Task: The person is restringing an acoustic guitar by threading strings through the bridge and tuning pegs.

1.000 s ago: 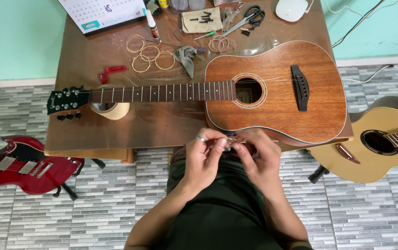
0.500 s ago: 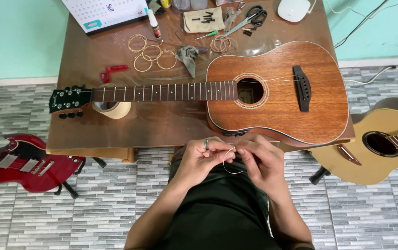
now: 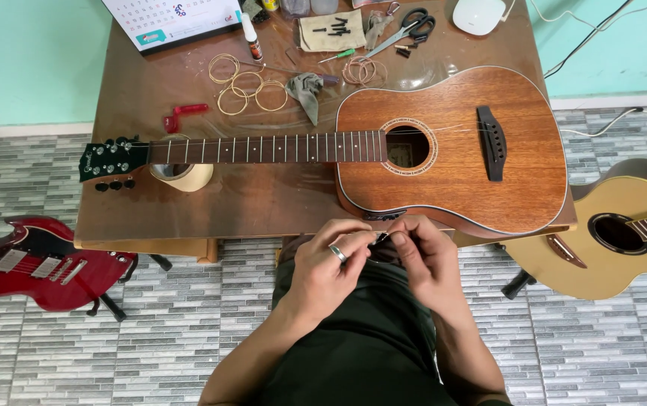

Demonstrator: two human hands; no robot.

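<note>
Both hands sit slightly lower and closer together than 0.5 s ago, fingertips now meeting just off the near edge of the surface (image 3: 263,203). Left hand (image 3: 328,265), with 1 ring on a finger, is curled with thumb and forefinger pinched; right hand (image 3: 426,259) is likewise curled, its fingertips touching those of the left. Between them lies a small pale item (image 3: 380,237), possibly the end of a guitar string; it is too small to identify, and which hand holds it firmly cannot be told. An acoustic guitar (image 3: 451,154) lies flat on the surface, neck to the left, headstock (image 3: 109,159) overhanging a tape roll (image 3: 184,175). Coiled strings (image 3: 244,89), a red winder (image 3: 183,114), a cloth (image 3: 307,86) and scissors (image 3: 410,26) lie beyond it. A red guitar (image 3: 34,267) stands at left, a pale guitar (image 3: 624,229) at right. Risk, as a judgement: the item is held over the lap, clear of the surface, so a loosened pinch would drop it onto dark clothing or the tiled floor (image 3: 188,331), where it would be hard to find; a springy wire end could also flick free and prick a fingertip.
</note>
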